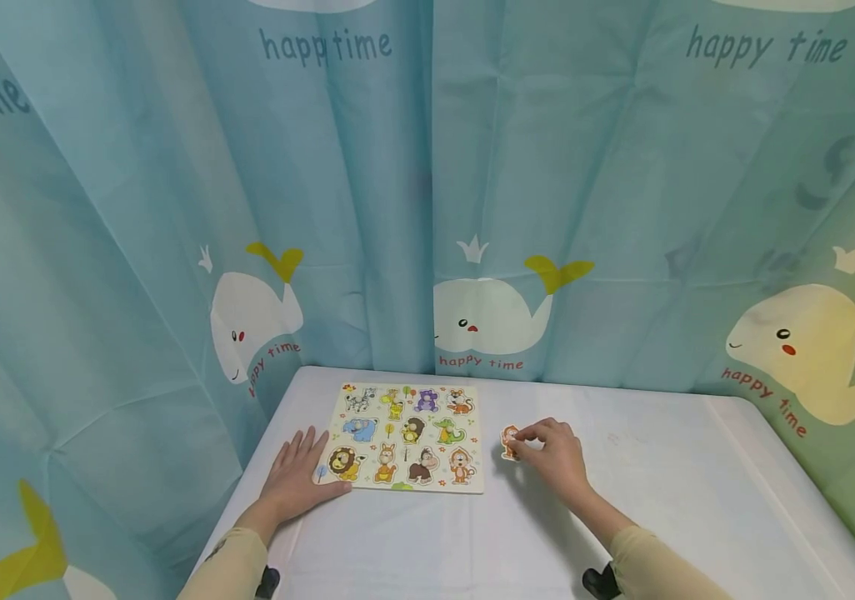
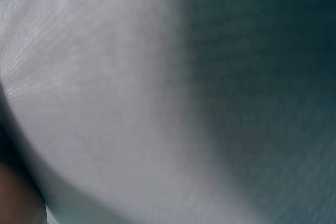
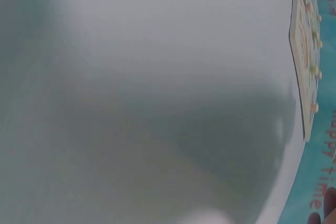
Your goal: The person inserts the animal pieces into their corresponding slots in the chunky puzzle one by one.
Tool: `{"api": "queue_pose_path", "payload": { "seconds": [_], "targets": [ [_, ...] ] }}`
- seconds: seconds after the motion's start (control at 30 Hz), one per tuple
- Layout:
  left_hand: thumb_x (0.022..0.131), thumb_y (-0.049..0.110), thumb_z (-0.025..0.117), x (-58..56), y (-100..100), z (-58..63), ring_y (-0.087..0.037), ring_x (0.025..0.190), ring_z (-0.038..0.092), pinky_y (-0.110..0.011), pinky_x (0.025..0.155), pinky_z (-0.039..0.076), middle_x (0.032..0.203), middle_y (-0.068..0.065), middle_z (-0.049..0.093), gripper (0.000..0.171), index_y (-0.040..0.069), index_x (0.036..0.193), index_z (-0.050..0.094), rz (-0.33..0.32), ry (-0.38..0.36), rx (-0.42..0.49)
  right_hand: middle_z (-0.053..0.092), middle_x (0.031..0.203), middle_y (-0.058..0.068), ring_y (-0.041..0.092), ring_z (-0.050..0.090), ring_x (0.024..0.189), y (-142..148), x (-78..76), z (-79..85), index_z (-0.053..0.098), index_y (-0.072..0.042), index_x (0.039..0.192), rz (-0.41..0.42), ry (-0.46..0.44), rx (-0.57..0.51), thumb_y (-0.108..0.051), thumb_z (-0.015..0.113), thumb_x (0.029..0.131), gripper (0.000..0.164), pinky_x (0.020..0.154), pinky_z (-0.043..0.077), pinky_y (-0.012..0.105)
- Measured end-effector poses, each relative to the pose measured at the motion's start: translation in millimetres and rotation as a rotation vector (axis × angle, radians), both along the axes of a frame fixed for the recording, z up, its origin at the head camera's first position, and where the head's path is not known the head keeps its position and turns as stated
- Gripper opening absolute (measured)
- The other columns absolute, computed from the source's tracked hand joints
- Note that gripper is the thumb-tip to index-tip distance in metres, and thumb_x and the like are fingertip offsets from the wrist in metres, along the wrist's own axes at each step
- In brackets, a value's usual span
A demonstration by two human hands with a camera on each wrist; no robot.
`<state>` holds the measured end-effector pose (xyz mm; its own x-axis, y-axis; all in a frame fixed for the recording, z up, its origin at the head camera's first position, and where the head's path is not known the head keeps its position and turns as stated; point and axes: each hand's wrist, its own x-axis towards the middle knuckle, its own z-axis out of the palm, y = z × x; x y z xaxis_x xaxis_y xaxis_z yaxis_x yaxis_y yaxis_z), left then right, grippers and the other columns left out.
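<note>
A wooden animal puzzle board [image 1: 397, 492] lies on the table, its pictures in three rows: zebra, giraffe, lion [image 1: 342, 462], crocodile [image 1: 447, 431] and others. In the head view my left hand [image 1: 296, 479] rests at the board's left edge, fingers spread and thumb along the lower left corner. To the right of the board, my right hand [image 1: 557, 458] pinches a small orange monkey puzzle piece [image 1: 507, 440] between thumb and fingers, close over the table. A matching monkey picture [image 1: 461, 467] shows at the board's lower right corner. The left wrist view holds mostly blurred cloth and a fingertip [image 2: 18, 200].
A white cloth covers the table [image 1: 667, 475], which has rounded back corners. Behind and beside it hangs a blue curtain [image 1: 367, 208] with whale prints. Seen edge-on in the right wrist view, the board [image 3: 300, 61] has small knobs standing up from it.
</note>
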<state>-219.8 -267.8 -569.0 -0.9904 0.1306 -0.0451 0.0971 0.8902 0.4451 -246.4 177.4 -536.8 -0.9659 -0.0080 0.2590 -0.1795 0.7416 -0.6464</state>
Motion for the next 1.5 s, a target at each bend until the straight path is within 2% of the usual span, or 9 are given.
{"api": "queue_pose_path", "payload": {
  "seconds": [0.07,0.3,0.6,0.9,1.1,1.33,1.5],
  "targets": [
    [0.079,0.070,0.072,0.6,-0.1,1.0,-0.048,0.153,0.007,-0.062,0.123,0.003,0.166,-0.029,0.017,0.116,-0.001,0.159,0.029,0.000,-0.004,-0.003,0.066,0.095,-0.002,0.023,0.053,0.094,-6.2,-0.5,-0.6,0.080,-0.019,0.083,0.008,-0.009,0.003,-0.029,0.084,0.085,0.011,0.080,0.040,0.044],
    [0.078,0.074,0.070,-2.6,-3.3,-8.5,-0.047,0.153,0.006,-0.062,0.123,0.001,0.166,-0.027,0.017,0.118,0.000,0.160,0.029,0.002,0.018,0.016,0.065,0.090,-0.006,0.019,0.053,0.091,-24.9,-1.6,-5.0,0.079,-0.021,0.082,0.043,-0.012,0.012,-0.027,0.086,0.083,0.010,0.079,0.041,0.042],
    [0.078,0.076,0.068,-2.2,-2.4,-6.0,-0.046,0.154,0.005,-0.060,0.124,0.001,0.166,-0.027,0.016,0.119,0.002,0.161,0.028,0.001,0.007,0.011,0.064,0.087,-0.009,0.017,0.054,0.089,-42.8,0.9,-8.1,0.078,-0.022,0.080,0.080,0.014,0.019,-0.024,0.087,0.081,0.010,0.080,0.042,0.041],
    [0.078,0.075,0.069,-3.2,-3.7,-9.0,-0.046,0.154,0.006,-0.061,0.124,0.002,0.167,-0.026,0.017,0.118,0.002,0.161,0.028,0.008,0.006,-0.004,0.064,0.089,-0.010,0.015,0.053,0.089,-55.4,5.5,-12.6,0.077,-0.023,0.080,0.127,-0.006,0.050,-0.025,0.087,0.081,0.010,0.081,0.043,0.040],
    [0.078,0.075,0.068,-2.5,-1.6,-4.9,-0.046,0.154,0.006,-0.061,0.124,0.002,0.166,-0.027,0.016,0.118,0.001,0.161,0.028,0.007,-0.009,0.001,0.064,0.088,-0.011,0.014,0.054,0.088,-61.2,6.8,-16.6,0.076,-0.024,0.078,0.147,0.013,0.068,-0.026,0.087,0.081,0.011,0.080,0.044,0.040],
    [0.080,0.074,0.069,-2.2,-1.2,0.3,-0.045,0.154,0.003,-0.060,0.124,0.000,0.168,-0.025,0.013,0.118,0.002,0.162,0.024,0.010,-0.052,-0.023,0.062,0.089,-0.011,0.013,0.052,0.086,-65.9,5.0,-21.9,0.075,-0.026,0.077,0.154,-0.007,0.113,-0.029,0.086,0.082,0.013,0.077,0.043,0.038],
    [0.080,0.074,0.069,-2.6,-1.5,0.8,-0.046,0.154,0.004,-0.061,0.124,0.001,0.167,-0.026,0.014,0.117,0.002,0.161,0.025,0.008,-0.051,-0.031,0.061,0.087,-0.012,0.012,0.050,0.084,-68.3,4.2,-24.5,0.074,-0.027,0.076,0.153,-0.009,0.122,-0.031,0.087,0.081,0.015,0.076,0.040,0.035]
  ]
}}
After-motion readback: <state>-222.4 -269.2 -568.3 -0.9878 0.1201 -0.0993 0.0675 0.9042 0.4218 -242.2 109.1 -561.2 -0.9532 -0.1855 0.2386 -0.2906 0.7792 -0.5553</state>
